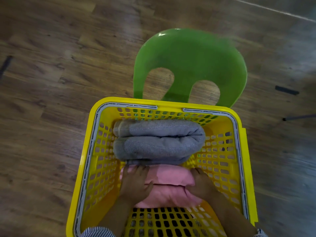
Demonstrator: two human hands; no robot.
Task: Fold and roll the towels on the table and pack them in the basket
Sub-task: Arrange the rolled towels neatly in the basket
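Head: yellow basket (222, 115) holds grey towel (159, 141), pink towel (171, 180).

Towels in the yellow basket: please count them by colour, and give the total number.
Grey towel: 1, rolled, on the far side of the basket.
Pink towel: 1, rolled, on the near side, with the left hand and the right hand on it.
Total: 2 towels.

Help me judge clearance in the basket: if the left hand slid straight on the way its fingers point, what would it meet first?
Probably the rolled grey towel, directly ahead of the left hand on the pink towel.
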